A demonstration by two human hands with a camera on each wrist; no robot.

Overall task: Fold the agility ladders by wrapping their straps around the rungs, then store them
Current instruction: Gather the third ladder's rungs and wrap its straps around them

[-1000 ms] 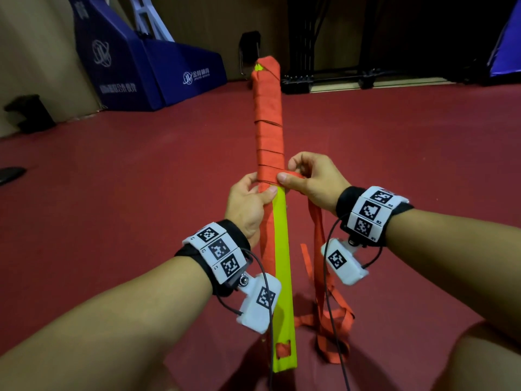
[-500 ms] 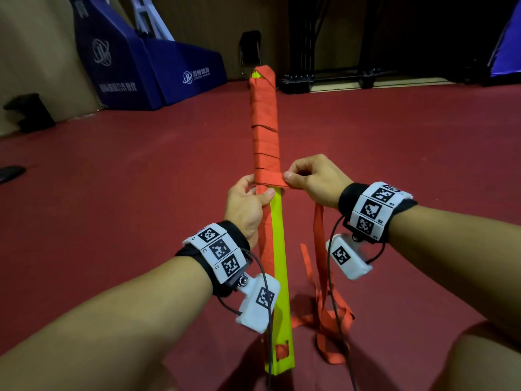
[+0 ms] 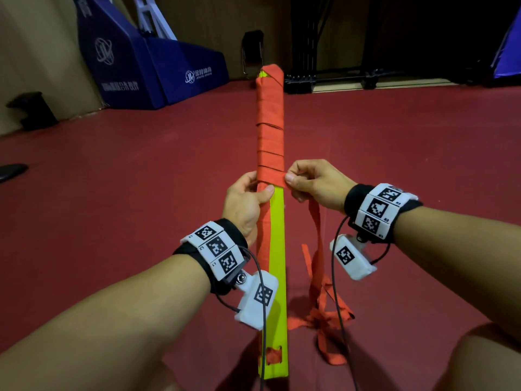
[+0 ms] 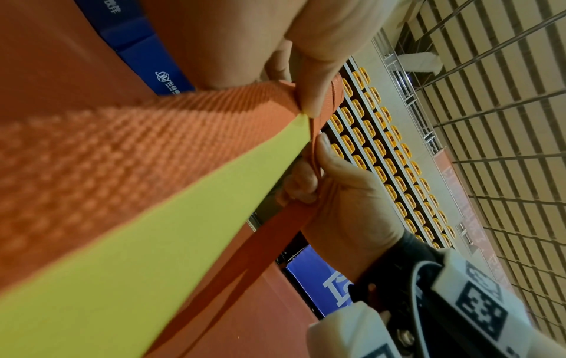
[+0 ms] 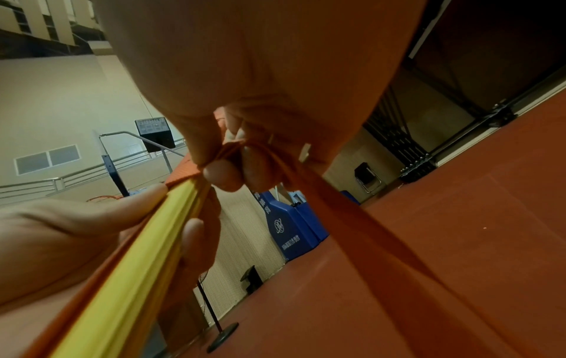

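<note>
A stack of yellow-green ladder rungs [image 3: 276, 249] stands nearly upright in front of me, its far half bound in orange strap [image 3: 270, 131]. My left hand [image 3: 248, 198] grips the stack just below the wraps, thumb across its front. My right hand [image 3: 310, 183] pinches the strap at the stack's right edge, level with the lowest wrap. The loose strap [image 3: 317, 249] hangs from that hand to a pile [image 3: 324, 323] on the floor. In the left wrist view my left thumb [image 4: 312, 97] presses the strap onto the rungs [image 4: 153, 242]. In the right wrist view my right fingertips [image 5: 223, 176] hold bunched strap [image 5: 337, 218].
The floor [image 3: 112, 193] is dark red sports flooring. Blue padded bases [image 3: 146, 69] stand at the back left, a folding chair [image 3: 252, 52] behind the stack, and black metal framing [image 3: 332, 77] at the back right. A dark object [image 3: 11, 172] lies far left.
My right hand has drawn the strap across the front of the stack to its right edge, laying one more turn. The stack has tilted slightly left. My left hand keeps its grip.
</note>
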